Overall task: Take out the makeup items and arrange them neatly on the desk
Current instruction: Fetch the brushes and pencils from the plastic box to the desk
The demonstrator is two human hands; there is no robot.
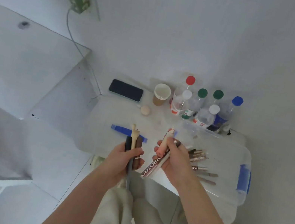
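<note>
Both hands are full, held low over the near edge of the small white desk (102, 115). The left hand (121, 159) has its fingers curled tight round a bundle of makeup sticks (134, 141): a black one, a cream one and a brown one, all pointing toward twelve o'clock, with a thin grey end poking out below the fist toward six. The right hand (174, 161) is closed on a second bunch (162, 150), a pink-and-cream tube standing up toward twelve and a lettered pencil slanting down toward seven. Just to its three o'clock lies a clear storage box (233, 158) with blue latches, and more pencils (202, 167) lie inside it, fanned out near the knuckles. At the desk's far end, around one o'clock, stand several capped bottles (203, 106); a paper cup (161, 94) sits beside them at their nine o'clock, then a dark phone (126, 90) further that way. A small round pink compact (145, 110) rests just nearer than the cup.
</note>
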